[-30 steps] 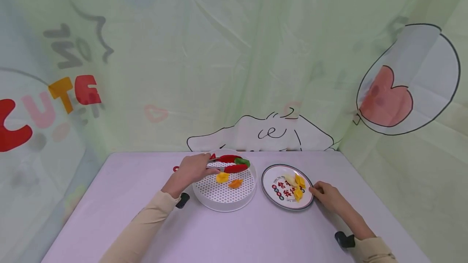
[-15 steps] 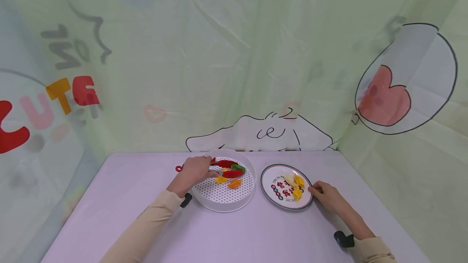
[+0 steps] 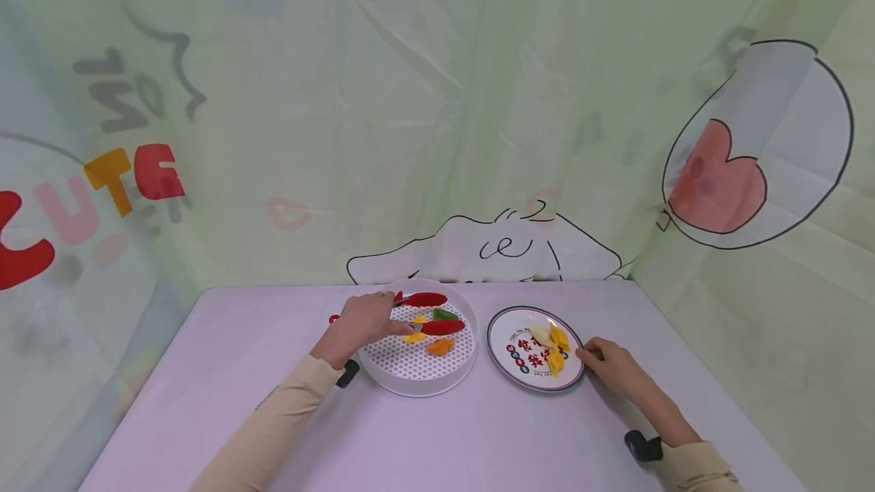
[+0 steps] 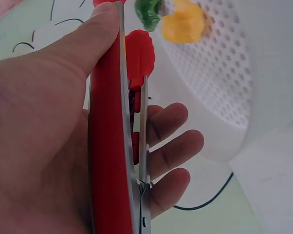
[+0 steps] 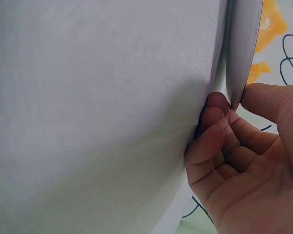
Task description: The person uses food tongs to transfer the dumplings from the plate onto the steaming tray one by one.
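Note:
My left hand (image 3: pixel 365 321) grips red-handled tongs (image 4: pixel 108 131) over a round white perforated tray (image 3: pixel 418 388). The red tips of the tongs are spread, one on each side of a green dumpling-shaped piece (image 3: pixel 446 315) on the tray. Yellow pieces (image 3: pixel 413 338) and an orange piece (image 3: pixel 440 346) lie there too. On the right, my right hand (image 3: pixel 611 364) pinches the edge of a white plate (image 3: pixel 506 336), thumb on top and fingers beneath the rim. A pale piece (image 3: pixel 540 335) and two yellow pieces (image 3: pixel 559 338) lie on this plate.
Both vessels stand toward the back of a pale lilac table (image 3: pixel 424 446), the plate to the right of the tray with a narrow gap between. A printed curtain (image 3: pixel 410 135) hangs behind the table and along both sides.
The tongs have lowered the green piece onto the tray, and their tips have parted from it. The right hand and plate have not visibly moved.

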A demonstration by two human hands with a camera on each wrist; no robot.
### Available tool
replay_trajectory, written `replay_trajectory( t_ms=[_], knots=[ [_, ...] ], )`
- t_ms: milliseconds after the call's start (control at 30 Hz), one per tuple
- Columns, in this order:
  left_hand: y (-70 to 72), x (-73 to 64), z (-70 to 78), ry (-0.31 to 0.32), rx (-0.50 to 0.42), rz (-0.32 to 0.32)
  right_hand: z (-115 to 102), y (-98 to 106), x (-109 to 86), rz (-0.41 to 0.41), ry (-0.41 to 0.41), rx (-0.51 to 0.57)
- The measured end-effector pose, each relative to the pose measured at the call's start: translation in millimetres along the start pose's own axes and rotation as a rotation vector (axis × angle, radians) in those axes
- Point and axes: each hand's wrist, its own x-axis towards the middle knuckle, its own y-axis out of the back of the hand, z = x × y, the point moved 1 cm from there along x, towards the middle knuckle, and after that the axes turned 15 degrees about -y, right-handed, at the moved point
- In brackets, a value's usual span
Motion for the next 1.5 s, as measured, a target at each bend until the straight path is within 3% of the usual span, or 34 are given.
replay_trajectory(
  t_ms=[200,333,433,700,1033,1233,1500],
  knots=[
    [15.4,-3.3,10.7,-0.003,0.005,0.014,1.6,0.0,-0.7,0.001,0.0,-0.002],
    [26.3,-4.5,28.1,-0.035,0.026,0.027,2.6,-0.6,-0.1,0.001,0.002,-0.002],
    [26.6,-0.2,42.7,-0.071,0.043,0.024,2.0,-0.7,0.3,0.003,0.003,-0.003],
    [10.6,34.5,79.1,-0.156,0.122,0.014,1.1,0.0,0.8,0.003,0.0,-0.004],
    [11.6,77.6,117.0,-0.248,0.383,-0.003,2.8,-0.7,2.9,0.005,-0.008,-0.002],
    [3.9,91.3,125.8,-0.256,0.383,-0.016,2.6,-0.8,2.3,0.006,-0.019,-0.002],
    [-3.8,99.7,128.9,-0.229,0.342,-0.053,1.0,0.2,-0.5,0.009,-0.019,-0.01]
  ],
)
